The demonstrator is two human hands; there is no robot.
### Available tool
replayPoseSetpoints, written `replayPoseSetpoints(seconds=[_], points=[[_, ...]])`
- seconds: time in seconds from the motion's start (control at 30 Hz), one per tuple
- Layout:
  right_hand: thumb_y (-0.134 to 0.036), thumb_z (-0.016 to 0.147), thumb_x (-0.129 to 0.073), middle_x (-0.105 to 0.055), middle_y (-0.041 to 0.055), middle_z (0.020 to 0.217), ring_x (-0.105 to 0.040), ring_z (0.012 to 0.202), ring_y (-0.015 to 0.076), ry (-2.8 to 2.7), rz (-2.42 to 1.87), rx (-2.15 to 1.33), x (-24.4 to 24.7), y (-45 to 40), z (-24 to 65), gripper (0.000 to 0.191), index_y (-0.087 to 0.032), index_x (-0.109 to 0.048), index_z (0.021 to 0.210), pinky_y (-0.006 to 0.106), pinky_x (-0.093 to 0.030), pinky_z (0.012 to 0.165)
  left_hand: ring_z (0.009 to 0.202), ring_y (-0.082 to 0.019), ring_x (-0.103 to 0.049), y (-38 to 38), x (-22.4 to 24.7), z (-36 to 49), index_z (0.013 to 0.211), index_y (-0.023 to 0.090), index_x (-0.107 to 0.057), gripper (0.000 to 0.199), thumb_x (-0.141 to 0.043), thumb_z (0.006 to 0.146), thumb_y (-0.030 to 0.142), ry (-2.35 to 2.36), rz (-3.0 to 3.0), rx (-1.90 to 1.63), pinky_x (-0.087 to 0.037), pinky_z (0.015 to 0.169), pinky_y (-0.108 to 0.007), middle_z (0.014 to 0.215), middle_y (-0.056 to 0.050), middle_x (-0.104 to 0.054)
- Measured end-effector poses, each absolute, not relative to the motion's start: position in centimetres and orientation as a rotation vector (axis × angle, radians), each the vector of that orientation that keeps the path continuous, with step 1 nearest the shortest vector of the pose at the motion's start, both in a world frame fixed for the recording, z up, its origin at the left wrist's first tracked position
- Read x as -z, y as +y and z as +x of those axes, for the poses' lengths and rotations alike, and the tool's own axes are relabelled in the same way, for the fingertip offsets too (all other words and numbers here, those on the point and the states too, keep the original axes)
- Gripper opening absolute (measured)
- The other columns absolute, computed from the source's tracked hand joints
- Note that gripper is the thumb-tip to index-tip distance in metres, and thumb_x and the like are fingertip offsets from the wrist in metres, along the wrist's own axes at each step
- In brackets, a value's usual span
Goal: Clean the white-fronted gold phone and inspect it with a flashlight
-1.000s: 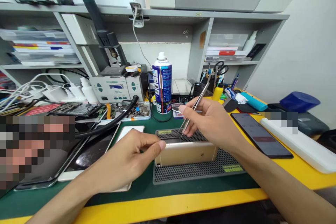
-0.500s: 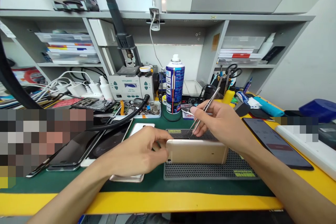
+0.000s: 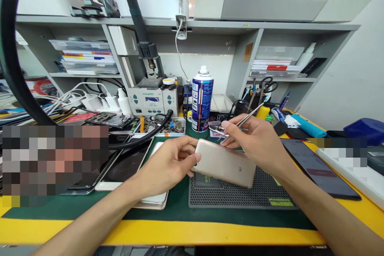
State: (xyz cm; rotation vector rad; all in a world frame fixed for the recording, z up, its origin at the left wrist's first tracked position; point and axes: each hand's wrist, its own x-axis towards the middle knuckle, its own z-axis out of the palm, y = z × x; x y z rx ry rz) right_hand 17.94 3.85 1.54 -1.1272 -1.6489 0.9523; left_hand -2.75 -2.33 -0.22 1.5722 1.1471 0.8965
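My left hand point(image 3: 168, 164) pinches the left end of a gold smartphone point(image 3: 226, 164), thumb on its back and fingers behind. The phone is tilted, its gold back toward me and its right end lower, above a grey honeycomb mat point(image 3: 240, 198). My right hand point(image 3: 255, 138) grips metal tweezers point(image 3: 251, 113), whose tips point down toward the phone's upper edge. Whether the tips touch the phone cannot be made out, and its far side is hidden. Beside my left hand, partly covered by it, lies a white phone point(image 3: 157, 200) with a gold rim.
A blue spray can point(image 3: 202, 100) stands behind the mat. To its left are a parts tray point(image 3: 178, 128) and a grey soldering station point(image 3: 151, 100). A black cable point(image 3: 144, 138) crosses several phones at left. A dark phone point(image 3: 318, 168) lies at right.
The gold phone has gone from standing on its long edge to a lifted, slanted pose with its back more exposed. My left hand has shifted with it; the tweezers have tipped flatter.
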Motion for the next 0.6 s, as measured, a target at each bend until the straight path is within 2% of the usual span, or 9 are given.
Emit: replayPoseSetpoints(seconds=[0.13,0.3,0.4,0.6], points=[[-0.047,0.084,-0.073,-0.072,0.0020,0.067,-0.075,0.063,0.0201,-1.614,-1.087,-0.901,-1.4,3.7,18.0,0.030,-0.017,-0.068,0.086,0.027,-0.066,0.057,0.071,-0.016,-0.068,-2.3,-0.2,-2.6,0.119,0.013,-0.061,0.035,-0.060,0.093,0.037,1.192,1.487,-1.119,-0.060,0.065,-0.029,0.089,-0.004,-0.070],[-0.044,0.083,-0.075,-0.072,0.0015,0.064,-0.074,0.060,0.0185,-1.641,-1.072,-0.913,-1.6,3.2,17.8,0.027,-0.018,-0.070,0.083,0.024,-0.065,0.054,0.059,-0.013,-0.069,-2.4,-0.5,-2.7,0.112,0.014,-0.067,0.030,-0.060,0.094,0.037,1.297,1.509,-1.282,-0.055,0.062,-0.027,0.095,-0.005,-0.073],[-0.042,0.083,-0.075,-0.073,0.0017,0.065,-0.075,0.061,0.0194,-1.606,-1.022,-0.891,-1.7,3.0,17.6,0.025,-0.018,-0.070,0.083,0.026,-0.066,0.057,0.056,-0.012,-0.067,-2.7,-0.6,-2.6,0.111,0.014,-0.068,0.029,-0.060,0.094,0.037,1.318,1.511,-1.302,-0.053,0.060,-0.025,0.095,-0.004,-0.074],[-0.034,0.088,-0.072,-0.075,0.0024,0.075,-0.076,0.068,0.0212,-1.447,-0.850,-0.558,-2.0,1.4,17.5,0.015,-0.020,-0.068,0.087,0.033,-0.068,0.066,0.057,-0.011,-0.066,-2.9,-0.4,-2.6,0.113,0.014,-0.069,0.029,-0.059,0.094,0.034,1.319,1.528,-1.326,-0.053,0.060,-0.025,0.089,-0.003,-0.073]])
